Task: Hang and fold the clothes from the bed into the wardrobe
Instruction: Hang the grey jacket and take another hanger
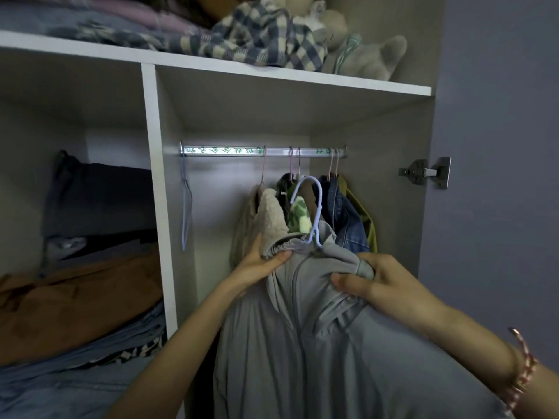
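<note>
A grey zip-up jacket sits on a pale blue hanger in front of the open wardrobe. My left hand grips the jacket's left shoulder near the collar. My right hand grips its right shoulder. The hanger's hook is below the lit hanging rail and does not touch it. Several garments hang on the rail's right half, just behind the jacket.
An empty blue hanger hangs at the rail's left end. The left compartment holds a dark bag and folded brown and blue clothes. The top shelf carries a checked blanket and plush toys. A door hinge juts out at right.
</note>
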Motion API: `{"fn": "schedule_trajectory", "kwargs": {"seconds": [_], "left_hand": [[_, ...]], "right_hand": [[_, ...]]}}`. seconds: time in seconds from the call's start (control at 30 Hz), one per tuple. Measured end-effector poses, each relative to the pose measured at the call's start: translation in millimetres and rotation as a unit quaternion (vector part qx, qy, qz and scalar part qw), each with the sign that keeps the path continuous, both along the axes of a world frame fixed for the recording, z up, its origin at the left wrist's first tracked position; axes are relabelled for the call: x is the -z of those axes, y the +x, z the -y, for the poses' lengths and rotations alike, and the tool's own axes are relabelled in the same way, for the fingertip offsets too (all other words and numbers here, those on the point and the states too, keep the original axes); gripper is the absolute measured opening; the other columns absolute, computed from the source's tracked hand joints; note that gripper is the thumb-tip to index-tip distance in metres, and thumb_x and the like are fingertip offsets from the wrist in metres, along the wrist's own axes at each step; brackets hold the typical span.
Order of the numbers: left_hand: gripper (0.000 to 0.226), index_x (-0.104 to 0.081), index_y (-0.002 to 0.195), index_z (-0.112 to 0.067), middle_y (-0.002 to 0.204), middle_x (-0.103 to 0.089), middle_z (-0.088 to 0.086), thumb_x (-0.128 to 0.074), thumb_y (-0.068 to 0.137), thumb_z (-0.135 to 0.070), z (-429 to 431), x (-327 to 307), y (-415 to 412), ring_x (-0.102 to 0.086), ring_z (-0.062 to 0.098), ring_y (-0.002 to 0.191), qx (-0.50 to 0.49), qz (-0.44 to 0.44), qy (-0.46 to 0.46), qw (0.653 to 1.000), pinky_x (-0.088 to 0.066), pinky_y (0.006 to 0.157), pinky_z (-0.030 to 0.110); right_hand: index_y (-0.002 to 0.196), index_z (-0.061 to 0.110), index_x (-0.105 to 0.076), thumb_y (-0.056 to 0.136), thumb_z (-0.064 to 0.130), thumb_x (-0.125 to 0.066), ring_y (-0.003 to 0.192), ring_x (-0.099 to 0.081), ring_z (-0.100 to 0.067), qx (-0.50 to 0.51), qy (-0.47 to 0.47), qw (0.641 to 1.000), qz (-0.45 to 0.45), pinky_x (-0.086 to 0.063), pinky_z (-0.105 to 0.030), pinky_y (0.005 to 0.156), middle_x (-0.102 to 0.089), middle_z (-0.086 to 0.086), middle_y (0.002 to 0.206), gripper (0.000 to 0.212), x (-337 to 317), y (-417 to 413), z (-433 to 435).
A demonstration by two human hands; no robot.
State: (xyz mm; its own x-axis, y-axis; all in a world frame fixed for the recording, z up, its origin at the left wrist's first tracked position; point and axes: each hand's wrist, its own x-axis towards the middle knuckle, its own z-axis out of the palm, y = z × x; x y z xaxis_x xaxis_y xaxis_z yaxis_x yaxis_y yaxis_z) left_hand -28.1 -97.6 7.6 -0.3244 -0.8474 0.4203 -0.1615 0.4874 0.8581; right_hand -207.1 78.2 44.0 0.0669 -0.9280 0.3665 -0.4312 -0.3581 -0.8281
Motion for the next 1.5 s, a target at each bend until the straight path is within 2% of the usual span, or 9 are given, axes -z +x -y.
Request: {"fn": "schedule_trajectory", "kwargs": {"seconds": [0.1, 0.2, 0.27, 0.4, 0.7, 0.83, 1.03, 1.17, 1.5], "left_hand": [[0.084, -0.052, 0.123, -0.021, 0.121, -0.058, -0.007, -0.080, 0.053, -0.057, 9.3, -19.7, 0.0, -0.051, 0.009, 0.121, 0.116, 0.038, 0.016, 0.992, -0.036, 0.103, 0.021], [0.083, -0.065, 0.101, -0.024, 0.097, -0.070, -0.011, -0.091, 0.027, -0.052, 17.0, -40.3, -2.5, -0.063, 0.002, 0.094, 0.230, 0.062, 0.167, 0.957, -0.048, 0.087, 0.016], [0.055, -0.074, 0.091, -0.021, 0.089, -0.073, -0.008, -0.092, 0.041, -0.035, 27.5, -45.8, 5.0, -0.067, 0.004, 0.087, 0.251, 0.066, 0.203, 0.944, -0.052, 0.078, 0.017], [0.035, -0.064, 0.115, -0.015, 0.103, -0.071, 0.001, -0.069, 0.081, -0.008, 26.9, -42.9, 9.4, -0.066, 0.012, 0.093, 0.057, -0.058, 0.102, 0.991, -0.051, 0.087, 0.024], [0.042, -0.060, 0.120, -0.015, 0.114, -0.064, 0.010, -0.037, 0.098, -0.041, 45.1, -71.4, 23.0, -0.061, 0.025, 0.105, -0.133, -0.245, 0.073, 0.957, -0.047, 0.096, 0.039], [0.037, -0.047, 0.131, -0.013, 0.122, -0.059, 0.010, -0.038, 0.098, -0.029, 54.0, -69.5, 16.3, -0.058, 0.024, 0.109, -0.177, -0.183, 0.043, 0.966, -0.046, 0.096, 0.038], [0.043, -0.048, 0.133, -0.007, 0.135, -0.051, 0.013, -0.032, 0.100, -0.030, 73.2, -73.4, 17.7, -0.048, 0.029, 0.123, -0.207, -0.130, 0.078, 0.967, -0.039, 0.104, 0.038], [0.047, -0.048, 0.133, -0.007, 0.139, -0.048, 0.013, -0.031, 0.100, -0.035, 84.0, -76.0, 20.6, -0.044, 0.028, 0.127, -0.217, -0.087, 0.051, 0.971, -0.036, 0.105, 0.035], [0.034, -0.055, 0.123, -0.012, 0.121, -0.060, 0.010, -0.043, 0.091, -0.014, 84.2, -63.2, 30.8, -0.057, 0.028, 0.110, -0.206, -0.066, 0.060, 0.975, -0.046, 0.092, 0.033]], "right_hand": [[0.088, 0.006, -0.067, 0.087, 0.010, -0.063, 0.070, -0.066, -0.006, -0.004, -0.011, 1.000, -0.003, -0.050, -0.015, 0.063, -0.072, -0.001, 0.077, 0.006, -10.0, 5.8, 2.9], [0.091, 0.008, -0.068, 0.087, 0.009, -0.062, 0.077, -0.068, -0.010, -0.009, -0.009, 1.000, 0.001, -0.052, -0.017, 0.069, -0.073, -0.006, 0.087, 0.007, -13.1, 10.7, 13.5], [0.089, 0.008, -0.068, 0.087, 0.009, -0.062, 0.076, -0.067, -0.009, -0.006, -0.014, 1.000, -0.009, -0.051, -0.018, 0.069, -0.072, -0.006, 0.086, 0.006, -13.8, 19.2, 26.0], [0.082, 0.004, -0.067, 0.086, 0.007, -0.063, 0.075, -0.065, -0.017, 0.021, -0.032, 0.998, 0.042, -0.050, -0.026, 0.071, -0.070, -0.007, 0.080, 0.006, -16.3, 42.9, 70.6], [0.080, 0.002, -0.061, 0.086, 0.009, -0.060, 0.075, -0.058, -0.023, 0.095, -0.174, 0.972, 0.127, -0.043, -0.025, 0.064, -0.061, -0.011, 0.076, 0.009, -85.3, 125.1, 198.3], [0.103, 0.002, -0.064, 0.092, 0.015, -0.052, 0.085, -0.055, -0.022, 0.136, -0.108, 0.985, 0.001, -0.037, -0.020, 0.059, -0.059, -0.010, 0.091, 0.021, -102.0, 147.2, 251.8], [0.103, -0.004, -0.063, 0.091, 0.005, -0.047, 0.078, -0.052, -0.021, 0.155, -0.115, 0.981, -0.016, -0.034, -0.006, 0.046, -0.057, -0.011, 0.085, 0.022, -103.1, 153.1, 297.8], [0.109, 0.002, -0.063, 0.095, 0.016, -0.044, 0.104, -0.060, -0.032, 0.191, -0.118, 0.970, -0.089, -0.045, -0.025, 0.079, -0.065, -0.017, 0.108, 0.028, -120.4, 153.8, 326.5], [0.112, 0.001, -0.060, 0.091, 0.029, -0.057, 0.092, -0.058, -0.025, 0.121, -0.017, 0.982, -0.141, -0.045, -0.030, 0.078, -0.064, -0.017, 0.107, 0.035, -83.2, 171.2, 334.8]]}}
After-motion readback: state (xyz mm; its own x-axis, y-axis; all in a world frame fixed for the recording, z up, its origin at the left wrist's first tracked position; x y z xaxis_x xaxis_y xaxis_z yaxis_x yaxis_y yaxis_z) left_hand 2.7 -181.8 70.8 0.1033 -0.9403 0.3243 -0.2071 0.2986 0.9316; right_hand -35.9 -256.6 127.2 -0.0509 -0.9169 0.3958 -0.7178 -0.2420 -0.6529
